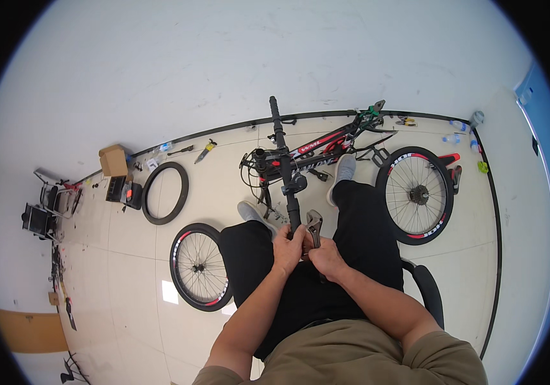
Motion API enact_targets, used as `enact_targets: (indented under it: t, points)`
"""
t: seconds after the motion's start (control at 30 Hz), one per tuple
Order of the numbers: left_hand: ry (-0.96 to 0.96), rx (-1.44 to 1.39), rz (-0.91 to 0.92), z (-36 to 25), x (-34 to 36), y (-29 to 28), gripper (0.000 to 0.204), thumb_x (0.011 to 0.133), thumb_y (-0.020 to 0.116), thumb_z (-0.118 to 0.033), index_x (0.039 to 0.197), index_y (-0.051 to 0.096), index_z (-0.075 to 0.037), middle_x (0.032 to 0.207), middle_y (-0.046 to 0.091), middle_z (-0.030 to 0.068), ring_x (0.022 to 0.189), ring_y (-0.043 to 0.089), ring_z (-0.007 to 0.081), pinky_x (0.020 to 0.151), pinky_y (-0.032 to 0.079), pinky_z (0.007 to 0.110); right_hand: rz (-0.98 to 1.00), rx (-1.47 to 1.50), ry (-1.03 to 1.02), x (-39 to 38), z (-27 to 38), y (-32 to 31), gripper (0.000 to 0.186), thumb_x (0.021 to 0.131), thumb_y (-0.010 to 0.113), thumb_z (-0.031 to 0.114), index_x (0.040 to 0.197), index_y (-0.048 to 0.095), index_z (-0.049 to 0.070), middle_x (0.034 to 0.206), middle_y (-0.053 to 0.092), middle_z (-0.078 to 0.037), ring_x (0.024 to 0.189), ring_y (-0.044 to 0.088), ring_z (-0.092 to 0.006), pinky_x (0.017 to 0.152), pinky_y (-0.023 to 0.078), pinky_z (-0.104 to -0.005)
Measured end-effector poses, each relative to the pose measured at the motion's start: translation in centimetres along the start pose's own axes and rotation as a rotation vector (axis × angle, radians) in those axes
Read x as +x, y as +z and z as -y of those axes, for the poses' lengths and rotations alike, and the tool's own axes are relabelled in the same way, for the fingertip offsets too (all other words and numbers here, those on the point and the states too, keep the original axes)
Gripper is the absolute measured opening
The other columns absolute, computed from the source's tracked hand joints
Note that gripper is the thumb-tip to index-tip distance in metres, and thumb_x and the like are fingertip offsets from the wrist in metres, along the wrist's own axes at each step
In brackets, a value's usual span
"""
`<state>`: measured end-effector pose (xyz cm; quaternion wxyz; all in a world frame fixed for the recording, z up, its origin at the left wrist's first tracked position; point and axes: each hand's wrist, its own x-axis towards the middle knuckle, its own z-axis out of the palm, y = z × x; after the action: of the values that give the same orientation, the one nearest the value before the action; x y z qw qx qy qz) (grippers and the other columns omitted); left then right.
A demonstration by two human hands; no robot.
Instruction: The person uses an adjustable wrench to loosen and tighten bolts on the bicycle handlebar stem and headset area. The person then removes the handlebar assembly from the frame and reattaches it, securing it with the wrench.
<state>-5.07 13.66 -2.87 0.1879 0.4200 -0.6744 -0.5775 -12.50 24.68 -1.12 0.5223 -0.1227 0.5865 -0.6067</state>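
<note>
A black handlebar (283, 147) runs from the far side toward my lap, joined to a black and red bicycle frame (317, 142) lying on the floor. My left hand (288, 249) is closed around the near end of the handlebar, at its grip. Right beside it, my right hand (328, 258) is closed on an adjustable wrench (314, 222), whose jaw points away from me. Both hands meet above my lap, so the handle of the wrench is mostly hidden. What lies between the fingertips is too small to make out.
A spoked wheel (173, 264) lies left of my legs; another wheel with a cassette (449, 204) lies right. Farther left are a loose tyre (146, 193) and an open cardboard box (114, 159). Pliers (406, 121) and plastic bottles (460, 126) lie along the wall. A black chair armrest (427, 289) curves beside me.
</note>
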Motion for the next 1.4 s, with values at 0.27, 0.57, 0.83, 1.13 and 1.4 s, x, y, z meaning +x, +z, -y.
enact_targets:
  t: [0.27, 0.57, 0.83, 1.13, 1.4]
  points:
    - [-0.198, -0.435, 0.040, -2.6, -1.6, 0.8, 0.027, 0.102, 0.062, -0.032, 0.101, 0.055, -0.006, 0.070, 0.055, -0.0007, 0.053, 0.050, 0.0085, 0.046, 0.042, 0.025, -0.283, 0.481, 0.305, -2.6, 8.0, -0.6, 0.032, 0.097, 0.049, 0.010, 0.128, 0.053, 0.002, 0.087, 0.066, -0.012, 0.064, 0.064, -0.0194, 0.061, 0.054, -0.0372]
    - [-0.348, -0.450, 0.054, -3.2, -1.5, -0.2, 0.028, 0.101, 0.063, -0.030, 0.087, 0.046, -0.012, 0.058, 0.044, -0.0009, 0.038, 0.039, 0.0103, 0.036, 0.031, 0.027, -0.176, 0.624, 0.366, -6.9, 11.6, -5.7, 0.010, 0.094, 0.049, 0.004, 0.104, 0.049, 0.007, 0.081, 0.052, -0.005, 0.053, 0.036, -0.0074, 0.044, 0.031, -0.0240]
    - [-0.385, -0.537, 0.022, -4.1, 0.3, -0.7, 0.029, 0.101, 0.064, -0.033, 0.087, 0.048, -0.014, 0.058, 0.045, 0.0000, 0.040, 0.040, 0.0133, 0.038, 0.031, 0.028, -0.099, 0.780, 0.349, -7.0, 11.5, -7.4, 0.007, 0.095, 0.051, 0.006, 0.102, 0.050, 0.006, 0.080, 0.053, -0.005, 0.053, 0.036, -0.0077, 0.045, 0.032, -0.0236]
    - [-0.292, -0.328, -0.090, -2.6, 2.6, -1.1, 0.031, 0.099, 0.065, -0.038, 0.091, 0.053, -0.010, 0.062, 0.050, 0.0015, 0.039, 0.042, 0.0116, 0.036, 0.032, 0.027, -0.106, 0.950, 0.376, -5.7, 11.9, -9.0, 0.010, 0.097, 0.051, 0.009, 0.088, 0.050, 0.005, 0.077, 0.051, -0.004, 0.050, 0.035, -0.0092, 0.044, 0.032, -0.0245]
    - [-0.227, -0.409, -0.187, -2.3, 3.5, 1.2, 0.033, 0.099, 0.065, -0.038, 0.087, 0.048, -0.012, 0.058, 0.047, -0.0003, 0.038, 0.039, 0.0097, 0.034, 0.028, 0.024, -0.054, 0.753, 0.229, -7.3, 13.1, -8.2, 0.025, 0.095, 0.051, 0.005, 0.120, 0.049, 0.007, 0.078, 0.051, -0.003, 0.051, 0.036, -0.0071, 0.045, 0.031, -0.0246]
